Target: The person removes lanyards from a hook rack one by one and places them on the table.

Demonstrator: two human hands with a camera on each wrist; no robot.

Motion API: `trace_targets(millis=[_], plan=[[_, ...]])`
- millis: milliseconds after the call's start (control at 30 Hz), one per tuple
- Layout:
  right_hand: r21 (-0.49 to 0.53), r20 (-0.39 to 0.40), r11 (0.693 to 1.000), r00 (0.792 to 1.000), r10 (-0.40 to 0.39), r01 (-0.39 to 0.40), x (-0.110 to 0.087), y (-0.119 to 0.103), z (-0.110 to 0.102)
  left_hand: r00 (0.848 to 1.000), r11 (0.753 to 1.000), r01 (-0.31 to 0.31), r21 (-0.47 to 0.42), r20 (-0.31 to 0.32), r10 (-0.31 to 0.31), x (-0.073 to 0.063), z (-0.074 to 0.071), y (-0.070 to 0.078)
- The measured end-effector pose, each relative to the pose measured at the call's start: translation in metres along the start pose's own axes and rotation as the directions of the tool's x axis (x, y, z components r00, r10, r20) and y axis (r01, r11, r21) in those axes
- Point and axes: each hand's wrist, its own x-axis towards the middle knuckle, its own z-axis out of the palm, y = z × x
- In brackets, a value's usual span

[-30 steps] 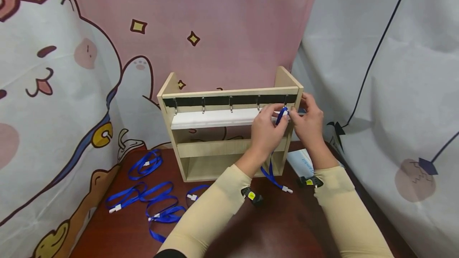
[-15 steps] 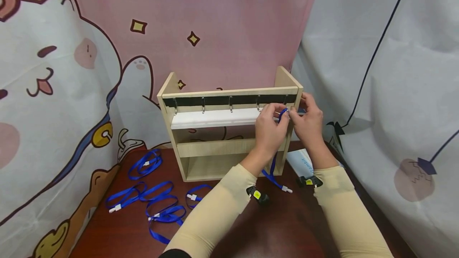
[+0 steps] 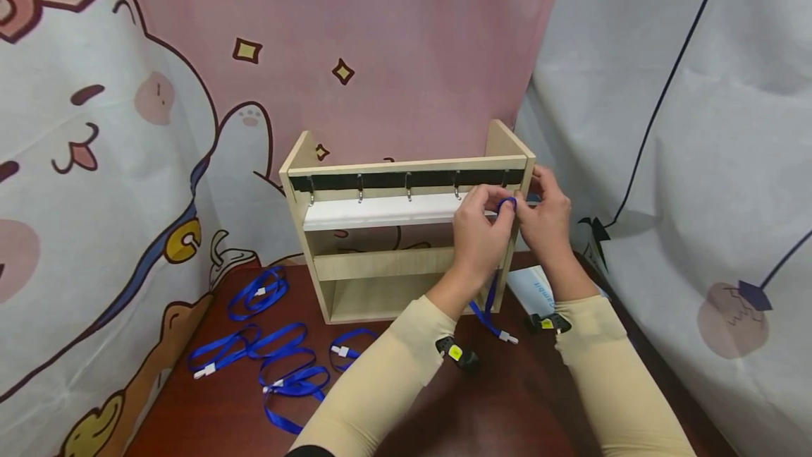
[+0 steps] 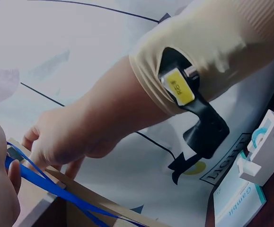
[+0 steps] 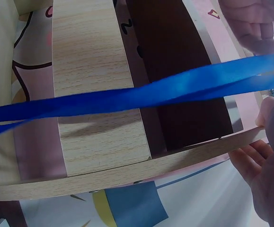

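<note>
In the head view, my left hand (image 3: pixel 477 242) pinches the top loop of a blue lanyard (image 3: pixel 490 295) just below the rightmost metal hook (image 3: pixel 505 177) of a wooden rack (image 3: pixel 406 163). The lanyard hangs down to a white clip (image 3: pixel 507 337) on the table. Beside it, my right hand (image 3: pixel 548 223) grips the rack's right side panel (image 5: pixel 198 158), thumb on the inner side and fingers outside, as the right wrist view shows. Fingers partly hide the hook's lower end, so whether the loop sits on it cannot be told.
More blue lanyards (image 3: pixel 288 379) with white clips lie on the dark red table (image 3: pixel 482 407) at the left. Several metal hooks line the rack's black strip (image 3: pixel 383 180), above a white ledge (image 3: pixel 380 211). A light-blue box (image 3: pixel 531 289) lies right of the rack.
My left hand has shifted slightly right, and the lanyard's loop has come down from beside the hook. Its hanging strap has moved a little right. The right hand stays nearly still.
</note>
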Motion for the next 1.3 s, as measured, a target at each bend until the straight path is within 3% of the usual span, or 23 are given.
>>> trace_targets(millis=[367,567,733,1033,1300], plan=[[0.004,-0.006,1.000,1.000,0.002,-0.002,0.000,0.000,0.000,0.996,0.995,-0.022,-0.097,0.088,0.030,0.007,-0.016,0.019],[0.025,0.002,1.000,1.000,-0.010,0.010,-0.001,0.000,0.000,0.980,0.986,-0.087,-0.144,0.163,0.111,0.014,-0.033,0.025],[0.041,0.010,0.999,1.000,0.003,-0.003,-0.001,-0.003,-0.001,0.968,0.982,-0.111,-0.155,0.208,0.142,0.022,-0.047,0.031],[0.017,0.018,0.999,0.999,0.031,-0.031,0.000,-0.001,-0.001,0.957,0.985,-0.077,-0.152,0.266,0.116,0.033,-0.077,0.041],[0.020,0.014,1.000,1.000,0.021,-0.022,0.000,0.000,-0.001,0.946,0.988,-0.104,-0.114,0.295,0.134,0.038,-0.108,0.040]])
